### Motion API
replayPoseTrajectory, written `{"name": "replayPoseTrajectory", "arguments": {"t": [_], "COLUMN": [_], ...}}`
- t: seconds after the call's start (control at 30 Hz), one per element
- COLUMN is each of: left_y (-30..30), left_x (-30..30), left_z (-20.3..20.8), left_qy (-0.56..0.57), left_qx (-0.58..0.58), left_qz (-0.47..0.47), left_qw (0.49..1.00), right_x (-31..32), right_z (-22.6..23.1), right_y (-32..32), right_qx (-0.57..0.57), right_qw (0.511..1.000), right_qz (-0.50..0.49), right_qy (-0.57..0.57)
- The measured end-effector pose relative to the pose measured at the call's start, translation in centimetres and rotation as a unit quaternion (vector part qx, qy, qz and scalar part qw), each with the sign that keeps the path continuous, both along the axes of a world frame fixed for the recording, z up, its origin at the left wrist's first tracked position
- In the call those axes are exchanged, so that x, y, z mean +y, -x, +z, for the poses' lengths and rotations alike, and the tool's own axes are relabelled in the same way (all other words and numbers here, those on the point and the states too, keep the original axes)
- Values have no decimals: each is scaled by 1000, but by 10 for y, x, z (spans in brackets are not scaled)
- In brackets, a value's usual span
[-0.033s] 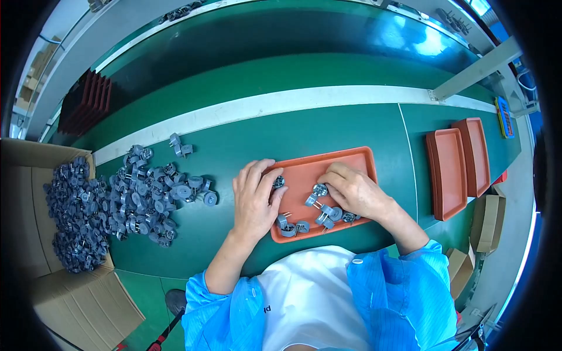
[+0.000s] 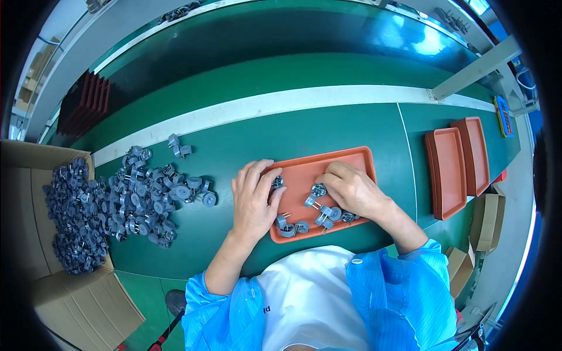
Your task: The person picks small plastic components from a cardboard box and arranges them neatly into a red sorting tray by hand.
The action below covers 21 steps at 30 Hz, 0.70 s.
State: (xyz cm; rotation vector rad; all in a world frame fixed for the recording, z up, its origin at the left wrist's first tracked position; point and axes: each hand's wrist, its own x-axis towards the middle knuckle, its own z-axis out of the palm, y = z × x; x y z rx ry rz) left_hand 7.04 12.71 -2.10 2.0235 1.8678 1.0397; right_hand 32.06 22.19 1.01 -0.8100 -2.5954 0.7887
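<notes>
My left hand (image 2: pixel 253 196) is over the left edge of a shallow orange tray (image 2: pixel 295 169). Between its thumb and fingers is a small grey round plug (image 2: pixel 277 182), its dark inner side showing. Toward the tray's right side, my right hand (image 2: pixel 353 188) pinches another grey plug (image 2: pixel 318 190) with the fingertips. Several more grey plugs (image 2: pixel 324 216) with metal pins lie below it along the near side of the tray. Two plugs (image 2: pixel 286 226) rest in the near left corner, close under my left hand.
A big heap of grey plugs (image 2: pixel 140 199) spills left from an open cardboard box (image 2: pixel 23 199). Two orange trays (image 2: pixel 449 175) stand at the right on the green table (image 2: pixel 246 134). Behind runs a white rail (image 2: pixel 257 106); a grey post (image 2: pixel 477 70) rises at the far right.
</notes>
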Motion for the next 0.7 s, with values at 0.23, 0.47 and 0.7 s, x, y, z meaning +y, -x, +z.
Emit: {"name": "replayPoseTrajectory", "arguments": {"t": [0.23,0.47,0.7], "left_y": [-1,0,0], "left_x": [-1,-1,-1], "left_z": [-2,-3,-3], "left_qy": [-6,4,5], "left_qx": [-19,-30,-30], "left_qz": [14,10,10], "left_qw": [1000,999,999], "right_x": [1,5,-7], "right_z": [-4,-6,5], "right_y": [8,2,16], "right_qx": [31,31,-70], "right_qw": [996,992,976], "right_qz": [-74,-99,15], "right_qy": [-42,-71,-206]}}
